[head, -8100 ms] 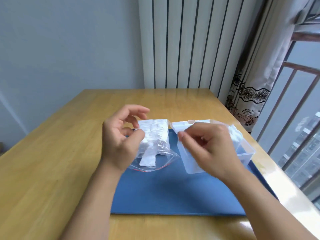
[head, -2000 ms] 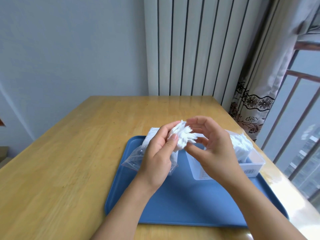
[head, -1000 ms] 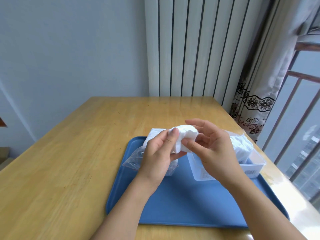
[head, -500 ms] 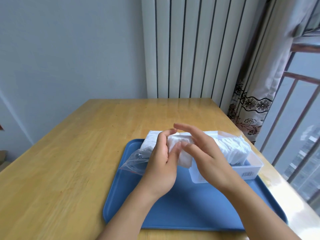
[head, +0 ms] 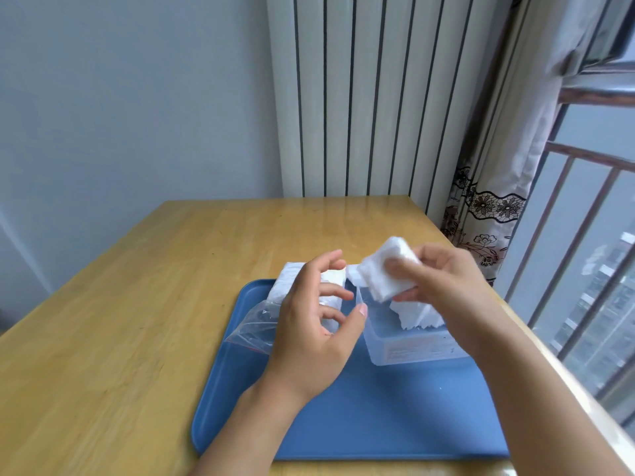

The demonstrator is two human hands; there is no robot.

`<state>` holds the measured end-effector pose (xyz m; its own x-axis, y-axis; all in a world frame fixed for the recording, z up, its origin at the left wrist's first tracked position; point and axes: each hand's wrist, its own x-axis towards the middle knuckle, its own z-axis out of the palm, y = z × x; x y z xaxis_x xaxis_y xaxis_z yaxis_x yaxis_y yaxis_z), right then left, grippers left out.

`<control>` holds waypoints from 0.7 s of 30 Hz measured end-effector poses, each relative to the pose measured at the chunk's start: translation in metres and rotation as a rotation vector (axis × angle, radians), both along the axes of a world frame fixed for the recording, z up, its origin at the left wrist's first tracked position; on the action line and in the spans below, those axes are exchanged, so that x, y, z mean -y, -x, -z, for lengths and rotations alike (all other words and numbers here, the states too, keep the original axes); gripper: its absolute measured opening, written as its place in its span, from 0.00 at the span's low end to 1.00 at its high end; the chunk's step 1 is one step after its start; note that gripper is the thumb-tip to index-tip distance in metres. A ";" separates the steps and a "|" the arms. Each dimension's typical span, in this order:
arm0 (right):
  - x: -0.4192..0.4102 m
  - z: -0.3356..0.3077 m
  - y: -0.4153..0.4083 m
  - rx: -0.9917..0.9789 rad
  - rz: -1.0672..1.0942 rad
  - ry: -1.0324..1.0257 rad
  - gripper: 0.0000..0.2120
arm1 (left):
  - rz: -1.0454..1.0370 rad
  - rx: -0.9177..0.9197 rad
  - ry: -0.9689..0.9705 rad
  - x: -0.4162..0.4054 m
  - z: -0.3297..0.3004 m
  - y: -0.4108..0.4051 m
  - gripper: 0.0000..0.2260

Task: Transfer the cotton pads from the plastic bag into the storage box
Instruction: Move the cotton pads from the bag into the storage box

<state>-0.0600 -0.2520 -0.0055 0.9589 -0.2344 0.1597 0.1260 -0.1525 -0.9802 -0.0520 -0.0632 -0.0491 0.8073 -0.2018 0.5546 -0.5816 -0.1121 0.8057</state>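
My right hand (head: 446,280) grips a stack of white cotton pads (head: 385,274) and holds it above the clear storage box (head: 412,348). More white pads (head: 417,314) lie inside the box. My left hand (head: 316,328) hovers with relaxed, spread fingers and holds nothing, in front of the clear plastic bag (head: 254,324). The bag lies on the left part of the blue tray (head: 378,417) and has white pads (head: 288,283) in it, partly hidden by my left hand.
The tray sits on a wooden table (head: 120,321). A white radiator (head: 360,97) stands behind the table. A curtain (head: 498,166) and a window with railings (head: 584,235) are at the right, close to the table's right edge.
My left hand has let go of the pad stack and drawn back. My right hand has lifted the stack to the right, over the box.
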 end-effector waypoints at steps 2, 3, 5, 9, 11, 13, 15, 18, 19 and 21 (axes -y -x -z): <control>0.007 0.000 -0.007 -0.014 0.205 -0.034 0.10 | 0.007 0.079 -0.193 0.002 0.003 0.002 0.22; 0.010 0.000 -0.008 -0.049 0.236 -0.035 0.09 | 0.049 0.111 -0.320 0.004 0.005 0.004 0.20; 0.011 0.002 -0.009 -0.117 0.209 -0.043 0.08 | 0.112 0.126 -0.557 0.008 0.008 0.006 0.15; -0.001 0.012 -0.013 -0.168 0.164 0.247 0.14 | 0.124 0.124 -0.662 0.012 0.013 0.002 0.04; -0.007 0.019 -0.015 -0.168 0.183 0.490 0.17 | 0.116 0.117 -0.639 0.012 0.015 -0.002 0.03; -0.006 0.027 -0.016 -0.187 0.218 0.681 0.18 | 0.116 0.119 -0.626 0.012 0.017 -0.003 0.04; -0.006 0.033 -0.016 -0.208 0.269 0.802 0.17 | 0.121 0.127 -0.616 0.013 0.017 -0.002 0.05; -0.008 0.033 -0.016 -0.253 0.403 0.919 0.18 | 0.128 0.135 -0.602 0.013 0.017 -0.001 0.06; -0.009 0.031 -0.016 -0.273 0.448 0.960 0.17 | 0.130 0.138 -0.603 0.013 0.017 -0.001 0.07; -0.010 0.027 -0.016 -0.288 0.506 1.004 0.15 | 0.136 0.132 -0.598 0.012 0.017 0.000 0.08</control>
<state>-0.0441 -0.2417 -0.0328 0.8230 -0.4929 0.2824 -0.3797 -0.8471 -0.3719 -0.0521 -0.0757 -0.0664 0.6851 -0.6038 0.4075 -0.7126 -0.4394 0.5470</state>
